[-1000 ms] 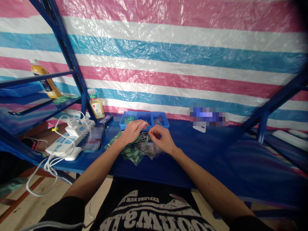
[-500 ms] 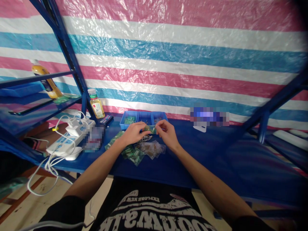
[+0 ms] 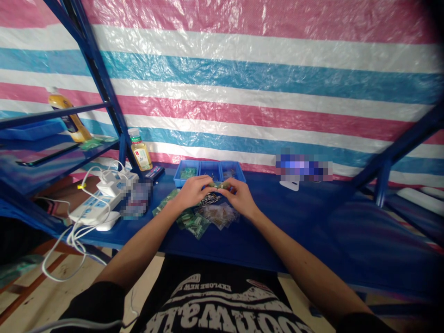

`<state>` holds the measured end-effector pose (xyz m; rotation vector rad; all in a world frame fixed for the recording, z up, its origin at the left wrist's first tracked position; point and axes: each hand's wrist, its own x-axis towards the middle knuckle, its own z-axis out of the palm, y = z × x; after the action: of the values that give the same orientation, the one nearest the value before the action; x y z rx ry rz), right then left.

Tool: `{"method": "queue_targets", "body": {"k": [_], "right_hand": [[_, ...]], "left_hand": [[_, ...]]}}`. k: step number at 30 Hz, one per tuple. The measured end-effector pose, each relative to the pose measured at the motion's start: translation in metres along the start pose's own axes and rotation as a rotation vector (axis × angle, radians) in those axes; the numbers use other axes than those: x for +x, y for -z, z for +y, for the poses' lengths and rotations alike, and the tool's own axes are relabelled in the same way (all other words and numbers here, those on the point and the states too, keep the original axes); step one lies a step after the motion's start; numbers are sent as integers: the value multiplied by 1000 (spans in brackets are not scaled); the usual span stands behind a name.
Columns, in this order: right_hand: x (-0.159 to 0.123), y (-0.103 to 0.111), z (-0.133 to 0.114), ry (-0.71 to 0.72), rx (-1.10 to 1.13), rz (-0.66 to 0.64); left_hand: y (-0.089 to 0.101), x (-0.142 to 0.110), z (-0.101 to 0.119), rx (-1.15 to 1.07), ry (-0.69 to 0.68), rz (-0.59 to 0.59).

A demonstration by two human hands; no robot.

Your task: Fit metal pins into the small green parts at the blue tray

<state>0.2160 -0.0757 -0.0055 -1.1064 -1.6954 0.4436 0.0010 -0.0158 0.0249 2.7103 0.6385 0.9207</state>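
My left hand [image 3: 194,190] and my right hand [image 3: 240,196] meet in front of the blue bins, fingertips pinched together on a small greenish plastic bag [image 3: 219,185]. Fingers cover most of the bag, so its contents are hidden. Just below lies a pile of slim metal pins [image 3: 210,199], partly behind my left hand. Closer to me, several clear bags with brownish pieces [image 3: 222,215] overlap. To their left, small green bags [image 3: 194,225] are spread out beneath and beside my left wrist.
Three joined blue bins [image 3: 181,179] stand behind my hands; the left one holds green bags. On the left are a white power strip [image 3: 88,206] with looping cables, a bottle [image 3: 141,153] and a small dark box [image 3: 154,174]. Blue frame posts [image 3: 381,185] flank the table.
My right hand has moved slightly left, and its fingertips now meet those of my left hand at the bag. Less of the bag shows between them.
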Motion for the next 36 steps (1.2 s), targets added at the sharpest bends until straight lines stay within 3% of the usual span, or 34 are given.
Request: {"method": "queue_targets", "body": {"k": [4,12,18,25,32,36], "right_hand": [[0,-2,4,-6,20,-62],[2,-2,16,-79,124,37],[2,-3,11,-100,172,-51],[1,-1,13,-106,150,27],[3,-3,13,-119,200,-77],[3,-4,15,-118,208,-72]], "left_hand": [[1,0,2,-10,-11,-7],[-2,1,2,16,61,-24],[-7,0,-6,82,48,-23],[-5,0,4,42,52,-55],[-3,1,3,33,31,-18],[-3,0,5,43,22,0]]}}
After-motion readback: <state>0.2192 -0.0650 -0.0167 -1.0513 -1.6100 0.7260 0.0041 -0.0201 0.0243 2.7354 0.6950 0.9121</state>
